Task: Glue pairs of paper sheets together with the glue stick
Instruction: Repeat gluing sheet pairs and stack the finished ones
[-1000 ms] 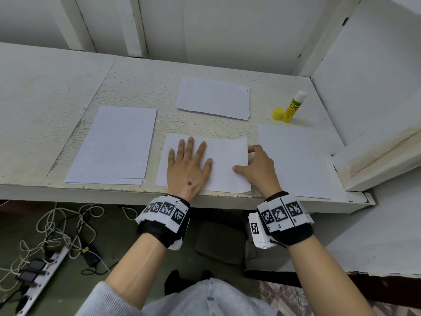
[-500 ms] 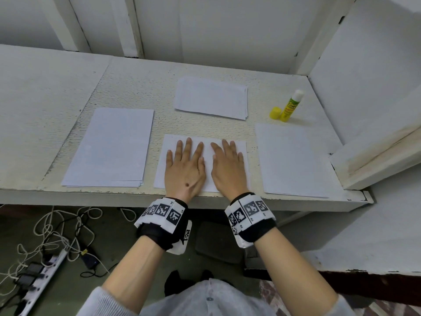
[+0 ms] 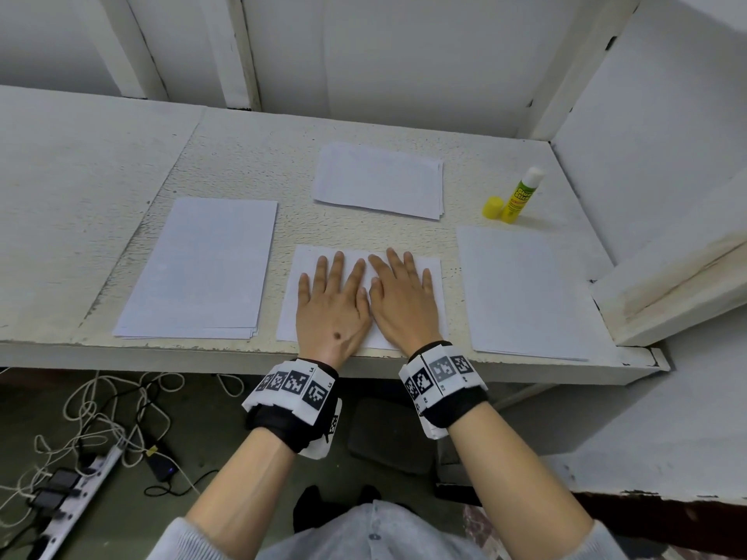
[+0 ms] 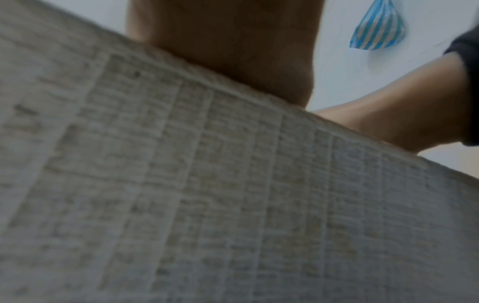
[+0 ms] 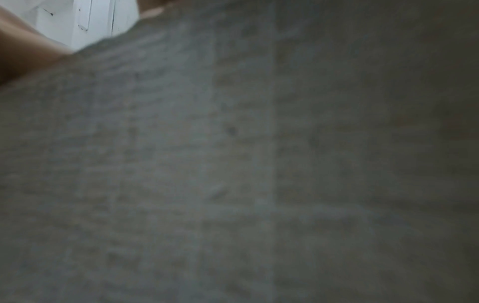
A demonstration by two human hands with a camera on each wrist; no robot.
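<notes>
Progress, judged: one pair is under press at the near edge of the table [image 3: 101, 163]; more sheets wait, so the task looks well short of done. Left stack [image 3: 202, 268] and right stack [image 3: 521, 293] flank the work, a third pile [image 3: 378, 179] lies beyond. Middle sheets [image 3: 366, 254] lie beneath my left hand [image 3: 331, 305] and right hand [image 3: 404, 301], both flat, fingers straight, grasping nothing. Glue stick [image 3: 521, 196] stands uncapped far right, well apart, cap [image 3: 492, 206] just beside it. Nothing blocks the reach; floor cables [image 3: 101, 422] irrelevant
</notes>
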